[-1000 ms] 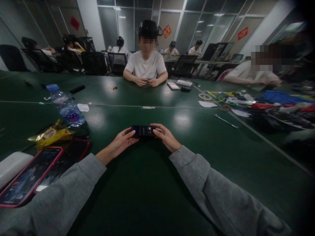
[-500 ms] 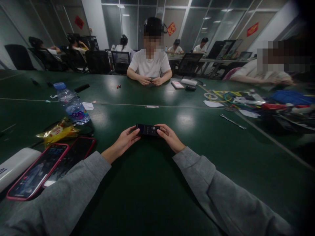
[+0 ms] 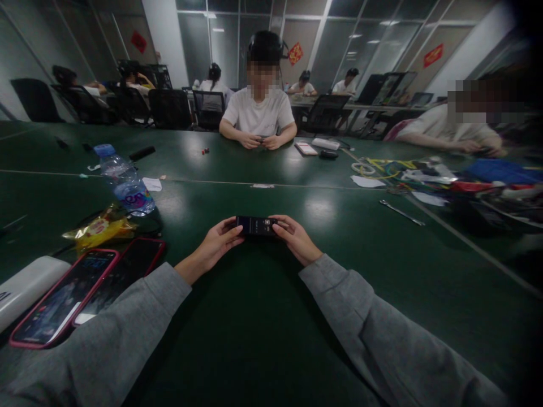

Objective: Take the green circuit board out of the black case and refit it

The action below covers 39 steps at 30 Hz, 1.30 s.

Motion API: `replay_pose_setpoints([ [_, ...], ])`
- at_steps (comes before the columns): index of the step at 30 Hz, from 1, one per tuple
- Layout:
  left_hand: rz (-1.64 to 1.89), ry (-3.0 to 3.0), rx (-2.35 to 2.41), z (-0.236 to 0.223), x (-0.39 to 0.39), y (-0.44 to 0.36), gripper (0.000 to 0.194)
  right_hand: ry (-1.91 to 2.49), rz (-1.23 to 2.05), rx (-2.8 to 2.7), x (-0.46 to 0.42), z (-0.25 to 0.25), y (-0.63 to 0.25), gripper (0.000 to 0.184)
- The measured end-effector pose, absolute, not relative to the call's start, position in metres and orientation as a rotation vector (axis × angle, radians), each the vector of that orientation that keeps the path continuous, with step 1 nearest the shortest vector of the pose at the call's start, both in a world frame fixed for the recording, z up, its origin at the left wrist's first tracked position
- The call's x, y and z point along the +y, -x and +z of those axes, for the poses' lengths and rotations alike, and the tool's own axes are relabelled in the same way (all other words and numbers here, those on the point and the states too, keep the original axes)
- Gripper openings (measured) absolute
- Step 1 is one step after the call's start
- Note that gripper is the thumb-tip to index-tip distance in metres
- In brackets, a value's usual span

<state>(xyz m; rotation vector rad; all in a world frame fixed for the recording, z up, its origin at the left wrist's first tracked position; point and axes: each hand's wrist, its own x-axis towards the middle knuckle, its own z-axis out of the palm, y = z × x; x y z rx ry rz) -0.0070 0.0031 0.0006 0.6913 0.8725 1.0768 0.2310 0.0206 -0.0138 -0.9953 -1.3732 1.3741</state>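
A small dark phone-like device [image 3: 255, 225] lies sideways just above the green table [image 3: 263, 339], held between both my hands. My left hand [image 3: 216, 244] grips its left end, fingers curled round it. My right hand [image 3: 294, 238] grips the right end, thumb resting on its top face. Both my arms are in grey sleeves.
To my left lie two red-cased phones [image 3: 63, 297], a white box [image 3: 23, 288], a yellow snack bag [image 3: 98, 229] and a water bottle [image 3: 124, 181]. A wrench [image 3: 401, 212] and a heap of cables and coloured things [image 3: 445, 178] sit at the right. A person in white [image 3: 258, 113] sits opposite.
My hands keep the same hold on the device. The view has shifted slightly, so everything sits a little further right and lower than a second ago.
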Motion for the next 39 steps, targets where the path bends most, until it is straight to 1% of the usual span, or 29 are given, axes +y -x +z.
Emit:
replay_pose_setpoints([
  [16,1.023,-0.735,0.913,0.008,0.001,0.007,0.056,0.966,1.414,-1.345,0.017,-0.010,-0.232,0.034],
  [19,1.022,-0.695,0.930,0.010,0.002,0.007,0.055,0.990,1.419,-1.362,0.017,-0.009,-0.233,0.034],
  [25,1.048,-0.671,0.896,0.007,0.003,0.007,0.055,1.005,1.489,-1.329,0.016,-0.007,-0.232,0.042],
  [33,1.068,-0.705,0.858,0.000,0.005,0.008,0.057,0.954,1.540,-1.253,0.017,-0.006,-0.229,0.039],
  [39,1.061,-0.676,0.867,0.001,0.003,0.008,0.053,0.935,1.522,-1.251,0.018,-0.007,-0.229,0.036],
])
